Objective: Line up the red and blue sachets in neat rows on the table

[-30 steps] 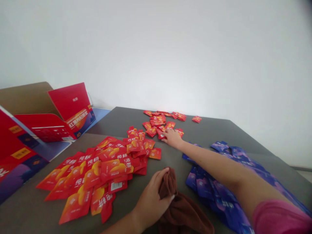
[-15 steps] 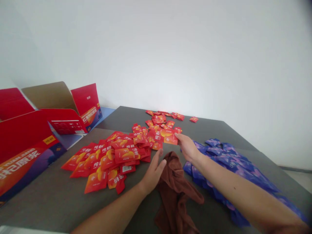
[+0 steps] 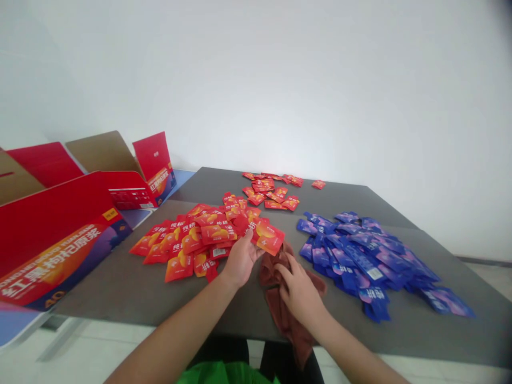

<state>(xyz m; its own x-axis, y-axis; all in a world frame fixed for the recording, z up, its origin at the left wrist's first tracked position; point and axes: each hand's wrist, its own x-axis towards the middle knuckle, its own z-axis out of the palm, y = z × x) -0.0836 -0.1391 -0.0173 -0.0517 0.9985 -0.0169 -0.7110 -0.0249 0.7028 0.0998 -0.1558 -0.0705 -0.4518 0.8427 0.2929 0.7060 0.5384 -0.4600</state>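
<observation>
My left hand [image 3: 241, 260] grips a red-and-orange sachet [image 3: 270, 237] by its left end, holding it tilted just above the table. On the brown cloth [image 3: 277, 308], my right hand [image 3: 298, 288] has its fingers curled into the fabric. The cloth lies crumpled and hangs over the table's near edge. Left of my left hand is a heap of red sachets [image 3: 182, 240], printed with orange fruit and white characters. A pile of blue-and-purple sachets [image 3: 352, 256] lies to the right of my right hand.
Large red printed cartons with raised flaps stand at the left, the nearer carton [image 3: 60, 240] beside the dark table [image 3: 140, 298]. More red sachets [image 3: 264, 186] are scattered toward the far edge, with a single sachet [image 3: 319, 184] off to the right. A white wall [image 3: 280, 90] rises behind.
The red sachet has passed from my right hand to my left. My right hand has come back and down onto the brown cloth. The view has tipped downward.
</observation>
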